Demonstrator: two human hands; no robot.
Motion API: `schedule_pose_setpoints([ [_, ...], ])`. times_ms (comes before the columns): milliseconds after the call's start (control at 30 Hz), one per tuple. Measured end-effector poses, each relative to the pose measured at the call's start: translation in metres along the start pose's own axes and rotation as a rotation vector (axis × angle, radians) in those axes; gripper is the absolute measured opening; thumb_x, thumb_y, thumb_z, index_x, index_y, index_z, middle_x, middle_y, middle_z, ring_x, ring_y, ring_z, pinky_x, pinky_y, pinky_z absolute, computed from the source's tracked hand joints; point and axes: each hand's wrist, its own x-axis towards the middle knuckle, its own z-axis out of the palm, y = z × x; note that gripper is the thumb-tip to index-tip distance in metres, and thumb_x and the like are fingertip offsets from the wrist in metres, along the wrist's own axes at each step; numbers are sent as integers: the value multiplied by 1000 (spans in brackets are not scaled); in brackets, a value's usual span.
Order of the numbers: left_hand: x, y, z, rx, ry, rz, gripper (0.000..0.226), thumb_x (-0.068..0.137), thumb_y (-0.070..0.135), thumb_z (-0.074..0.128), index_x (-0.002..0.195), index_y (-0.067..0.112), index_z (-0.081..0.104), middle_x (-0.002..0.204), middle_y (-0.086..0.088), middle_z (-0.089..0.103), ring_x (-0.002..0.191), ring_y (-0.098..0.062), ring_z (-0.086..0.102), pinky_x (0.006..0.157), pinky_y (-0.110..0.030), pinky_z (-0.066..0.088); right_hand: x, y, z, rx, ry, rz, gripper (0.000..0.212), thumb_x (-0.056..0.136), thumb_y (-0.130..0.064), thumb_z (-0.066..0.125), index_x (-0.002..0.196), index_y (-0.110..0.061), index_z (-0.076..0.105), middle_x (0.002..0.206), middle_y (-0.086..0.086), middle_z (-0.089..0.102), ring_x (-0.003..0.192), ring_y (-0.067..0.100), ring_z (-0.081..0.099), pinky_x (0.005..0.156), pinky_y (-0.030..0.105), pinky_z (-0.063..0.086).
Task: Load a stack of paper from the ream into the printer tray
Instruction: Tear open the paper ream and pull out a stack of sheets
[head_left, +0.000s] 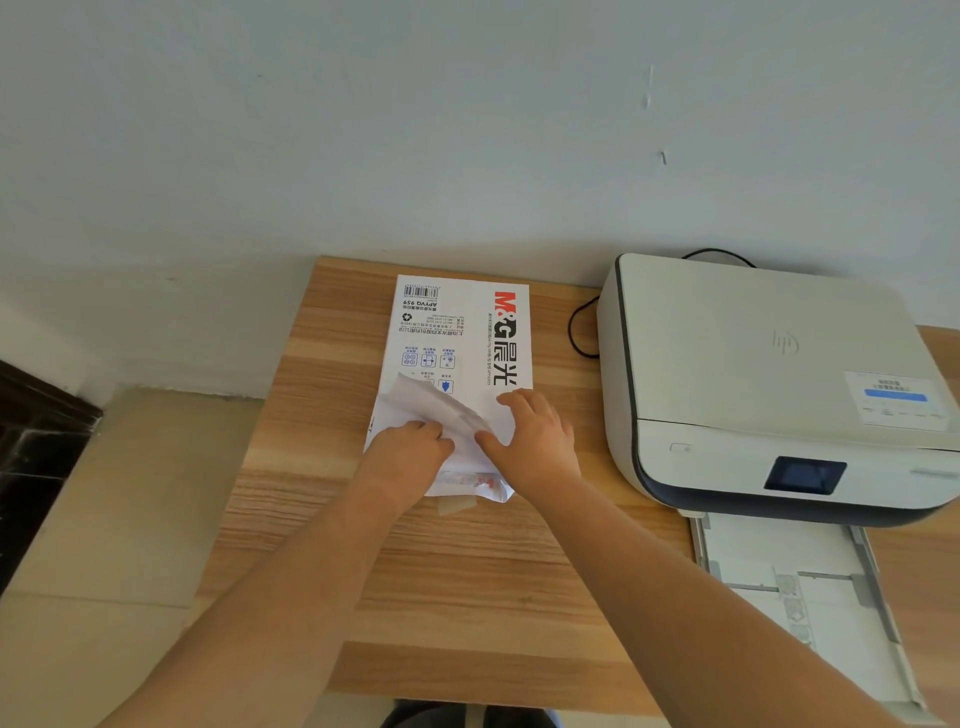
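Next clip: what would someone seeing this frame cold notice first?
Both hands meet at the near end of a white paper ream lying mid-desk: the left hand pinches the torn-open wrapper flap, the right hand presses beside it. To the right sits a white printer, its paper tray pulled out toward the viewer.

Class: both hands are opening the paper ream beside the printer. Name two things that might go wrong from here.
1. The left hand and right hand tug the wrapper flap; sheets underneath may crease.
2. The pulled-out printer tray overhangs the table edge; a forearm might knock it.
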Motion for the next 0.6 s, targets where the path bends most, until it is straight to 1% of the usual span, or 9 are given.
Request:
schedule_pose_setpoints([
  [67,-1,1,0,-10,56,24,29,78,2,64,106,9,62,102,-9,61,93,-28,60,57,-35,43,-1,0,1,1,0,-9,56,87,-48,57,136,-24,45,142,-4,42,131,17,39,110,40,25],
  [100,-3,1,-2,1,58,40,31,67,1,74,95,10,65,93,-8,64,83,-27,62,50,-32,44,-2,1,1,-1,3,-14,56,88,-48,57,136,-24,45,142,-3,42,132,17,39,110,40,25],
  [133,-4,1,-1,20,65,45,35,52,1,82,83,10,68,81,-6,66,71,-24,63,41,-29,43,-3,1,1,-3,5,-18,56,88,-48,57,137,-24,45,142,-3,43,132,17,39,110,41,25],
  [167,-6,2,2,23,88,52,41,39,1,87,74,11,68,72,-4,65,62,-22,62,35,-26,40,-4,1,1,-5,5,-24,56,88,-48,57,137,-23,45,142,-3,43,132,17,39,110,41,25],
  [200,-7,3,4,19,114,57,44,31,1,88,69,12,67,68,-3,64,58,-21,61,32,-24,36,-5,1,1,-7,3,-30,56,88,-48,57,137,-23,45,142,-2,43,132,18,38,110,41,25],
  [233,-10,4,6,5,119,56,46,28,2,89,67,12,67,66,-3,63,57,-20,61,31,-23,35,-6,1,1,-9,-2,-35,56,88,-48,58,137,-23,45,143,-2,42,133,18,38,110,41,24],
  [400,-23,12,4,-53,166,66,44,28,3,89,65,11,68,66,-3,65,58,-20,64,31,-19,32,-15,3,3,-66,-39,-106,58,87,-46,61,138,-24,44,145,-3,41,133,19,37,110,41,27],
  [500,-30,14,4,-84,180,53,42,28,0,87,62,12,65,64,-2,64,55,-19,63,35,-17,23,-22,7,5,-148,-69,-160,61,85,-41,64,140,-25,41,148,-1,37,136,21,34,111,41,25],
  [600,-35,16,8,-93,199,36,41,29,-3,86,62,10,65,63,-3,63,51,-20,60,37,-18,22,-30,12,5,-185,-85,-180,62,84,-37,65,140,-26,40,150,0,34,137,22,31,111,41,23],
])
